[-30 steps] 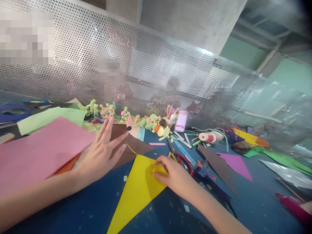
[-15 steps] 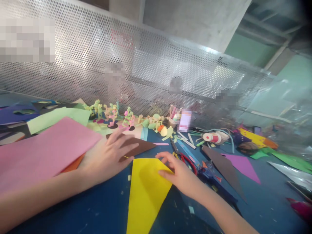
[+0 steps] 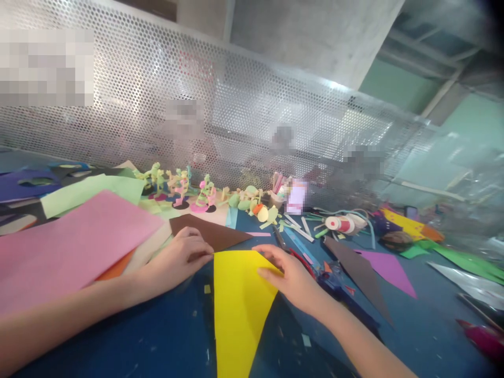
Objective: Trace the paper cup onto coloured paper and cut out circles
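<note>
Yellow sheet [image 3: 238,304] is betw. the hands; L hand [image 3: 179,260] pinches its upper L corner, fingertips tog. R hand [image 3: 294,277] is at its upper R edge, fingers curved, thumb apart; can't tell if it grips. Prob. light, flexible, creases easily, so hold by opp. edges w/o squeezing the mid. Brown sheet [image 3: 212,231] just beyond L hand, purple sheet [image 3: 389,271] well R of R hand.

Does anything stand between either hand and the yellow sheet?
Nothing visible does: the left hand is right at the upper left corner of the yellow sheet, and the right hand is at its upper right edge.
</note>
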`<state>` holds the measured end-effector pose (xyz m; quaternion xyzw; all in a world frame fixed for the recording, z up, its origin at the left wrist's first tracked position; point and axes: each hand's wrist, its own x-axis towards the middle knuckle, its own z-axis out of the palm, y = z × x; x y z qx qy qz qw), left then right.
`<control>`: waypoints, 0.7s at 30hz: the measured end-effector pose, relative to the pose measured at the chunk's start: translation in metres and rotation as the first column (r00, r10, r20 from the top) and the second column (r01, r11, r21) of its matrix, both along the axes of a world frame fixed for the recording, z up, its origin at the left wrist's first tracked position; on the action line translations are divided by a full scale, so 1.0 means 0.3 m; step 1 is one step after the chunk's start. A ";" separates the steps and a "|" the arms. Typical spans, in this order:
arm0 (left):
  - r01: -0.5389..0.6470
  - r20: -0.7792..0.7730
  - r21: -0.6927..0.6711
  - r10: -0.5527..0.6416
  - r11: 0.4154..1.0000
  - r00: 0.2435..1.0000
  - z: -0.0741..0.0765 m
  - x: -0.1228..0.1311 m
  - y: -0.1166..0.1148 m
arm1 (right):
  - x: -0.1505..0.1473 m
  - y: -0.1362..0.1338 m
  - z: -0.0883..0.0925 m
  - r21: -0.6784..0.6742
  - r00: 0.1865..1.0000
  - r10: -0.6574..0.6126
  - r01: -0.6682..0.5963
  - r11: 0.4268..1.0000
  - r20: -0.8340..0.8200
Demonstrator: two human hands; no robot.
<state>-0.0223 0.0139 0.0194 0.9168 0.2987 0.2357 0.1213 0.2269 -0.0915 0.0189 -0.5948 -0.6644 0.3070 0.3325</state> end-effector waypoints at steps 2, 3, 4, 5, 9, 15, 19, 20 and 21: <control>-0.072 0.040 -0.023 0.073 0.997 0.997 0.002 -0.001 -0.004 | 0.002 0.000 -0.007 -0.010 0.999 0.019 -0.019 1.000 -0.035; -0.109 0.063 -0.040 0.111 0.993 0.992 0.003 0.000 -0.006 | 0.002 0.001 -0.010 -0.016 0.998 0.030 -0.031 0.999 -0.052; -0.137 0.081 -0.059 0.142 0.989 0.987 0.004 0.000 -0.009 | 0.001 0.001 -0.012 -0.023 0.997 0.041 -0.043 0.999 -0.067; -0.156 0.098 -0.072 0.162 0.985 0.982 0.005 0.001 -0.011 | -0.001 0.001 -0.012 -0.031 0.996 0.052 -0.054 0.998 -0.079; -0.180 0.125 -0.047 0.185 0.982 0.975 0.020 0.005 -0.027 | -0.013 -0.003 0.000 -0.091 0.985 0.088 -0.102 0.991 -0.147; -0.173 0.115 0.004 0.171 0.985 0.978 0.042 0.012 -0.062 | -0.026 -0.016 0.028 -0.168 0.955 0.125 -0.175 0.970 -0.268; -0.218 0.183 -0.041 0.222 0.975 0.958 0.019 -0.006 -0.022 | -0.006 -0.018 0.026 -0.204 0.948 0.134 -0.198 0.959 -0.290; -0.250 0.221 -0.066 0.259 0.966 0.940 0.009 -0.016 -0.001 | 0.001 -0.017 0.024 -0.216 0.950 0.134 -0.199 0.956 -0.282; -0.287 0.260 -0.096 0.303 0.953 0.917 0.000 -0.027 0.021 | 0.007 -0.015 0.023 -0.229 0.953 0.130 -0.196 0.953 -0.275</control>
